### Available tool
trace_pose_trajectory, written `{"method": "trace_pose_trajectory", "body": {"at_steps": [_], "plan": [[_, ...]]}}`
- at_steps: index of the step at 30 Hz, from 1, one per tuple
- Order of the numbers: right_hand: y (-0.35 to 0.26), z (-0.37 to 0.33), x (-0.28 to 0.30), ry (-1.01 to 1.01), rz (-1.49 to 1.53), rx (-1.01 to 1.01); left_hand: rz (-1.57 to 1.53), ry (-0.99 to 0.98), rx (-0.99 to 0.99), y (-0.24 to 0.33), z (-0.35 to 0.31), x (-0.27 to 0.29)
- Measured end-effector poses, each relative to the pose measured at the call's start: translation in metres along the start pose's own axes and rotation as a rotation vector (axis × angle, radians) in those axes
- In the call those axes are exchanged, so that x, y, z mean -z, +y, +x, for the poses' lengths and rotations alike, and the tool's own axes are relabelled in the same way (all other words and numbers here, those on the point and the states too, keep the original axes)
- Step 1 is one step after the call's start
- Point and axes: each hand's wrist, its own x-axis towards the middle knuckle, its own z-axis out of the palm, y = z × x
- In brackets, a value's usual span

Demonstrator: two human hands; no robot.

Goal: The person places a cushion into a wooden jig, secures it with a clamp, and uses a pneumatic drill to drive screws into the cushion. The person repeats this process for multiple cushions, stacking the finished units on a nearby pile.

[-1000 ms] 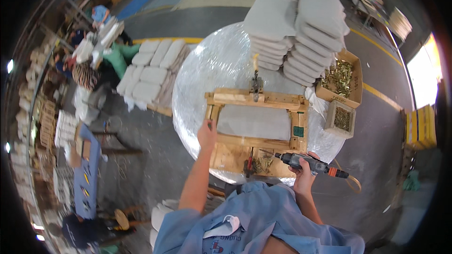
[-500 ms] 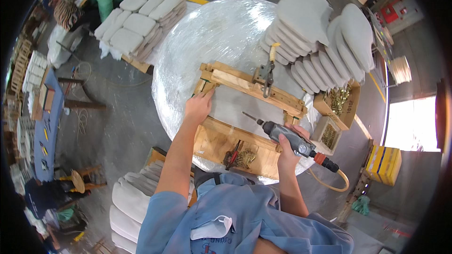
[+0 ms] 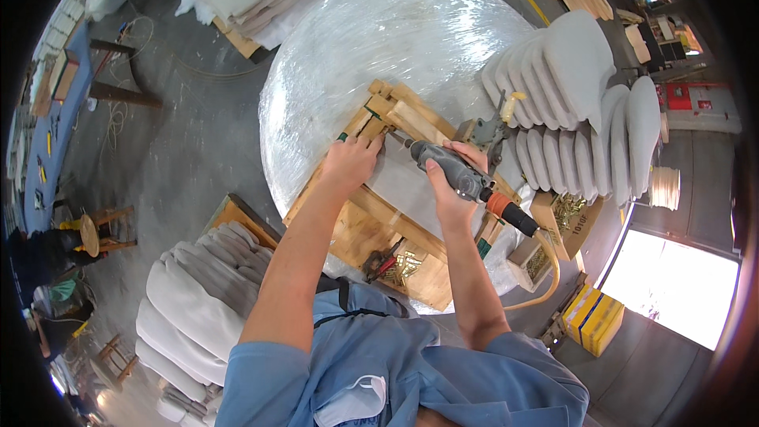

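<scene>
My right hand [image 3: 452,199] grips a grey air-powered driver [image 3: 449,170] with an orange and black hose fitting. The driver's bit points left and ends close beside my left fingers. My left hand [image 3: 350,162] is at the left corner of a wooden frame jig [image 3: 427,125], fingers bent down and close together. What those fingers pinch, if anything, is hidden. A pale grey panel [image 3: 407,190] lies inside the jig. Past the driver, a metal toggle clamp [image 3: 486,133] with a yellow handle is mounted on the jig's far bar. Pliers with red handles [image 3: 383,262] lie beside loose brass-coloured hardware [image 3: 406,267] on the near board.
The jig rests on a round, plastic-wrapped table [image 3: 308,87]. Stacked grey cushioned seats [image 3: 553,71] stand at its far right, with more cushions [image 3: 194,292] at near left. A cardboard box of hardware [image 3: 581,225] and an air hose [image 3: 553,269] are at right.
The driver has moved left and away from me, bringing its bit to my left fingers at the jig's corner. The view has turned, so the jig appears more tilted.
</scene>
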Motion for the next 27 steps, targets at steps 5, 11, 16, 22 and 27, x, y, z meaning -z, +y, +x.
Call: {"method": "trace_pose_trajectory", "body": {"at_steps": [5, 11, 16, 22, 27], "plan": [[0.008, 0.003, -0.003, -0.004, -0.099, 0.016, -0.003, -0.05, 0.02, -0.001, 0.003, -0.004], [0.002, 0.008, -0.009, -0.021, -0.078, -0.019, -0.031, -0.048, 0.027, 0.001, 0.003, 0.004], [-0.005, 0.012, -0.012, -0.063, -0.138, 0.01, -0.042, -0.034, 0.024, -0.001, 0.003, 0.004], [-0.01, 0.015, -0.018, -0.081, -0.055, -0.023, -0.022, -0.056, 0.027, 0.0, 0.002, 0.005], [-0.002, 0.015, -0.023, -0.064, -0.194, 0.076, -0.025, -0.053, 0.02, -0.001, 0.004, 0.004]]}}
